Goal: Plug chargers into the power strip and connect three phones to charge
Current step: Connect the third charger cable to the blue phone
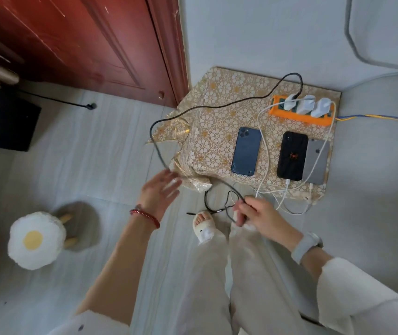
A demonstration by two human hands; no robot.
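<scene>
An orange power strip [299, 116] lies at the back of a small table covered with a gold flowered cloth [217, 112]. Three white chargers [305, 106] are plugged into it. A blue phone [246, 151] lies alone, with no cable in it. A black phone [292, 155] and a grey phone [316, 160] lie side by side, each with a white cable [287, 189] at its near end. A black cable [193, 110] runs from the leftmost charger in a long loop. My right hand [258, 216] grips its tangled near end. My left hand [159, 192] is open, fingers spread, close to the loop.
A red wooden door [84, 44] stands at the back left. A fried-egg stool [37, 240] sits on the floor at the left. A black box [2, 117] stands at the far left. My slippered foot [204, 226] is below the table edge. Blue-yellow wire [374, 118] leaves the strip.
</scene>
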